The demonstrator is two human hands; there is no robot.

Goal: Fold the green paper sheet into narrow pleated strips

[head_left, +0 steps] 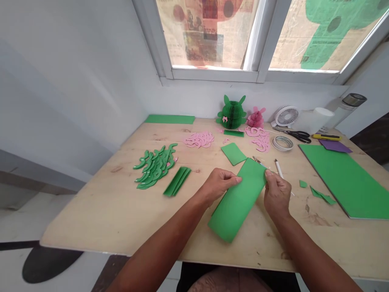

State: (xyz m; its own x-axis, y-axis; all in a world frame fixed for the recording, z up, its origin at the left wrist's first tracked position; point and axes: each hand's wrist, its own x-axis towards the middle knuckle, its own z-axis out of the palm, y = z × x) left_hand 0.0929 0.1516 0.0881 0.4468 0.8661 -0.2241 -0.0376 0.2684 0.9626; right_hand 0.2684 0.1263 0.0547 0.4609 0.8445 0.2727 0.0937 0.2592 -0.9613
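A long piece of green paper (238, 202) is held tilted above the front of the table, its near end hanging toward me. My left hand (223, 182) pinches its left edge between thumb and fingers. At the upper right corner, my right hand (277, 190) grips the same paper with the thumb on top. Just beyond it lies a smaller green paper piece (233, 153). A pleated green strip (177, 181) rests to the left of my left hand. A white pen (278, 168) lies beyond my right hand, and a partly hidden metal tool (257, 160) lies behind the paper.
Green cut-outs (156, 166) and pink cut-outs (199, 139) are piled on the left. At the back stand a green paper figure (232, 114), a pink one (255, 117) and a fan (286, 116). Tape (282, 143), scissors (296, 134), a cutter (326, 137) and green sheets (352, 182) lie right.
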